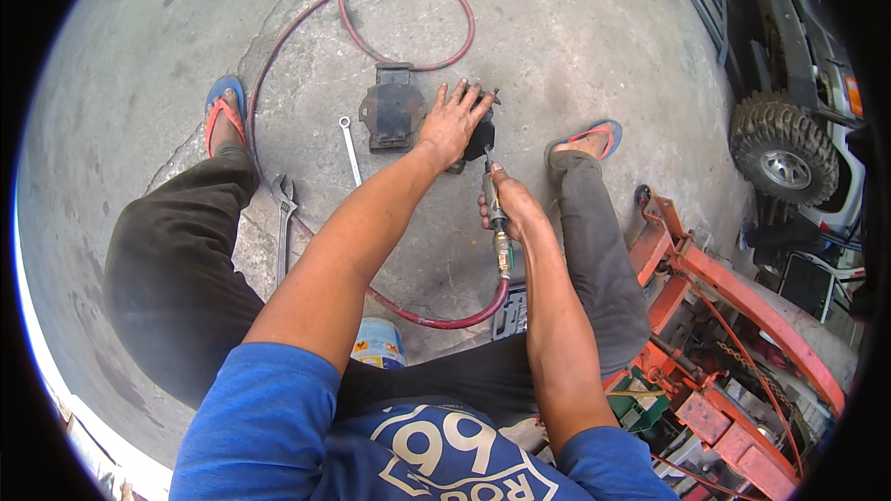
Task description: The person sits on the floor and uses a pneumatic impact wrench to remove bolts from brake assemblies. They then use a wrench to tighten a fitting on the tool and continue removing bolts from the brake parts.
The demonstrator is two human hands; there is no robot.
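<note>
My right hand (516, 206) is wrapped round an air die grinder (498, 220), whose thin bit points away from me at a dark metal part (481, 141). Whether the tip touches the part I cannot tell. Over that part lies my left hand (451, 126), fingers spread, hiding much of it. A red air hose (436, 323) joins the grinder's near end. Just left of my left hand, a second dark metal part (394, 111) with a rounded middle rests on the concrete floor.
A combination wrench (351, 152) and an adjustable wrench (284, 223) lie to the left. Near my legs are a white-and-blue bucket (379, 341) and a grey case (510, 314). Red steel equipment (733, 292) stands at right, below a vehicle's knobbly tyre (785, 150). The hose loops across the far floor.
</note>
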